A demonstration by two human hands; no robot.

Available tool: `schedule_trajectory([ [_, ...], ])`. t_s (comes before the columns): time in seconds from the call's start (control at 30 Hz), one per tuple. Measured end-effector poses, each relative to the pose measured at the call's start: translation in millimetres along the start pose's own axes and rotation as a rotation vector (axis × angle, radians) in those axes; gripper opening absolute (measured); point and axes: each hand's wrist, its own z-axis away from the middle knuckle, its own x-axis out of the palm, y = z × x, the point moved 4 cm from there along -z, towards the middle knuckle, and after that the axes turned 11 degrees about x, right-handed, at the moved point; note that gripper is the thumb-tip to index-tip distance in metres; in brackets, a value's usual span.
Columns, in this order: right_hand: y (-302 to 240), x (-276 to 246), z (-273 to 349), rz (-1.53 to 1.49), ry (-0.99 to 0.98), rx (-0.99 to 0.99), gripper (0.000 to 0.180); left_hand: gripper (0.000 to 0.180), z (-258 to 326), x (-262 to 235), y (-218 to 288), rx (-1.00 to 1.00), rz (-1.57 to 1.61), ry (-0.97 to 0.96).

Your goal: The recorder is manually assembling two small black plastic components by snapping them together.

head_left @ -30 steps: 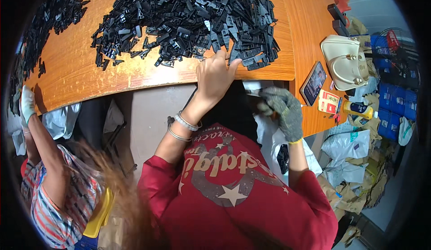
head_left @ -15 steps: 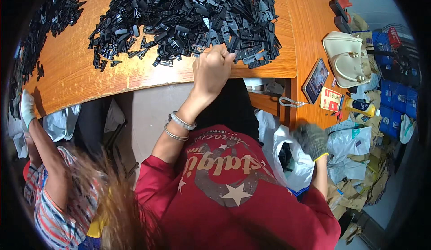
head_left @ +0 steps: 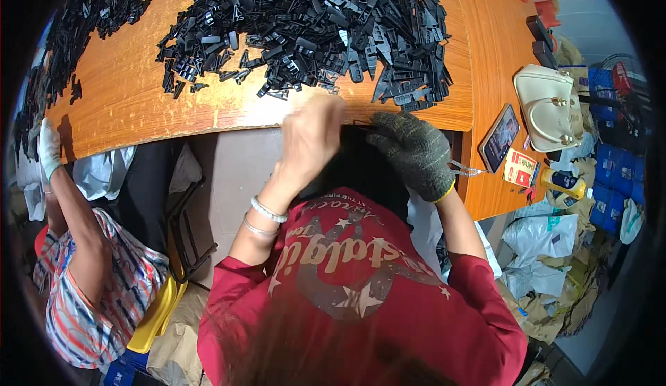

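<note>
Here, at the bare table edge [head_left: 208,126], left hand [head_left: 312,135] and gloved right hand [head_left: 414,152] curl, fingers' grip unclear.

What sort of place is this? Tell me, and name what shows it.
Likely a workshop: black parts heaped on a wooden table, a co-worker's gloved hand by another heap, and white bags piled at the right.

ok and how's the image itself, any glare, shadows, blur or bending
Head view: white glare on the table below the black pieces; head view: the left hand is blurred, the bag much crisper; head view: a dark shadow beside the co-worker's glove; head view: the table's front edge bows, and the corners go black.
</note>
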Motion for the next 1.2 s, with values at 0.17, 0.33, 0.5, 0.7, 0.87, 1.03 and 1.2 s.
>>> schedule_trajectory([
  [0.17,0,2,2,0.103,0.037,0.01,0.033,0.037,-30,3,-4,-0.153,-0.537,-0.18],
  [0.33,7,-2,0,-0.162,0.084,0.113,0.035,0.02,-19,5,-3,-0.158,-0.164,-0.135],
  [0.5,9,-1,-16,-0.114,0.048,0.032,0.033,0.016,-10,6,-3,-0.122,0.14,-0.188],
  [0.7,-4,-5,-27,0.03,0.001,-0.081,0.029,0.02,-7,7,-5,-0.109,0.168,-0.22],
  [0.87,-17,-14,-37,0.101,0.0,-0.192,0.025,0.019,-8,7,-7,-0.148,0.183,-0.207],
  [1.03,-25,-3,-45,0.237,0.046,-0.414,0.022,0.021,-5,11,-17,-0.123,0.153,-0.224],
  [1.2,-41,9,-54,0.518,-0.157,-0.207,0.021,0.021,-5,13,-21,-0.087,0.138,-0.249],
])
